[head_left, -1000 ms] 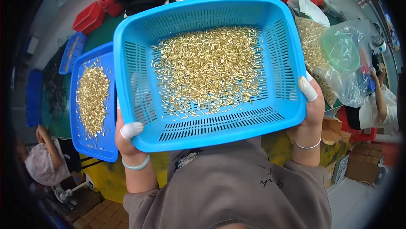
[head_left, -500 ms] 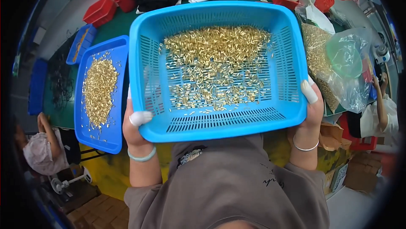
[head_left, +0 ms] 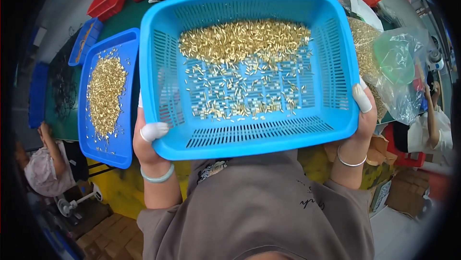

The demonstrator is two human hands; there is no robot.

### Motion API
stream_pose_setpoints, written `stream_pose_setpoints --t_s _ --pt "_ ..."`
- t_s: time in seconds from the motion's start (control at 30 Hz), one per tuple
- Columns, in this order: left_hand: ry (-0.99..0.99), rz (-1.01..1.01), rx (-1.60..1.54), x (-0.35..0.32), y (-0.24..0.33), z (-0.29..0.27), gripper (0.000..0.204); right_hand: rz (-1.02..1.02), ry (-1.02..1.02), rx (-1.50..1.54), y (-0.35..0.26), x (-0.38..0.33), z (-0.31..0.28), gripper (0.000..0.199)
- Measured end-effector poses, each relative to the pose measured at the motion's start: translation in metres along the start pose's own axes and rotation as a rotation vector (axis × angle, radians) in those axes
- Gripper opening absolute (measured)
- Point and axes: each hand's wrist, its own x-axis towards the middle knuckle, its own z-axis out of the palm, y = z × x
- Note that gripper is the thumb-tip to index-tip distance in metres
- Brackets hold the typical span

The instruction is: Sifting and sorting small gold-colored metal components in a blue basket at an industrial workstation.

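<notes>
I hold a light-blue slotted plastic basket [head_left: 259,149] up before me, one hand at each short side. My left hand [head_left: 150,140] grips its near left corner, the thumb in a white finger cover over the rim. At the near right corner my right hand [head_left: 363,116] grips the rim likewise, its thumb also covered in white. Inside lie many small gold-coloured metal tubes [head_left: 245,39], heaped thickly along the far side and scattered thinly over the slotted floor toward me. The fingers under the basket are mostly hidden.
Left of the basket, a blue tray [head_left: 122,157] holds a pile of similar gold pieces. Beyond are a small blue bin [head_left: 77,48] and a red bin [head_left: 106,3]. Filled clear bags [head_left: 367,44] lie at the right. Other people [head_left: 48,164] sit at both sides.
The basket has come closer and tilted slightly, its left side shifting left and its right side right. The loose gold tubes have slid and spread differently on its floor. Both hands keep their grip.
</notes>
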Motion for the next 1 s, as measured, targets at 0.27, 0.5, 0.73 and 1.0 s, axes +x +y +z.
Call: stream_pose_setpoints --t_s 0.27,0.5,0.73,1.0 --pt "-0.027 0.056 0.017 -0.009 -0.011 -0.002 0.08 0.007 -0.061 -0.044 0.015 0.004 -0.019 0.049" --pt "-0.019 0.161 0.003 -0.02 -0.025 -0.011 0.081 -0.069 -0.065 -0.045 0.027 -0.006 -0.023 0.049" --pt "0.056 0.106 -0.028 -0.013 -0.022 -0.008 0.085 -0.067 -0.044 -0.101 0.03 -0.004 -0.025 0.05" --pt "0.147 0.078 -0.016 -0.013 -0.024 -0.017 0.09 -0.038 -0.01 -0.112 0.029 -0.003 -0.02 0.049"
